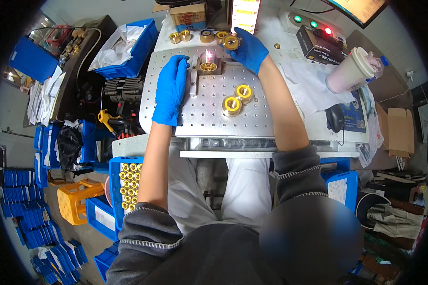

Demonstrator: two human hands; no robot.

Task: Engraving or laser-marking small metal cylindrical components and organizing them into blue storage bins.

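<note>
My left hand [170,90], in a blue glove, lies on the perforated metal plate [176,127] with its fingers stretched out and nothing visible in them. Just right of its fingertips, a brass ring-shaped part [208,67] sits in a metal fixture [217,71], lit by a pinkish glow. My right hand [250,51], also gloved in blue, grips a brass ring [231,42] near the plate's far edge. Two more brass rings with yellow inner rims, a nearer ring [231,105] and a farther ring [244,93], rest touching on the plate.
Several brass parts [206,35] stand along the far side. A cardboard box [189,18] is behind them. Rightward are a control box with lit buttons [314,23], a pink-white cup [347,73] and a black mouse [335,118]. A blue crate [116,164] of brass parts stands by my left forearm.
</note>
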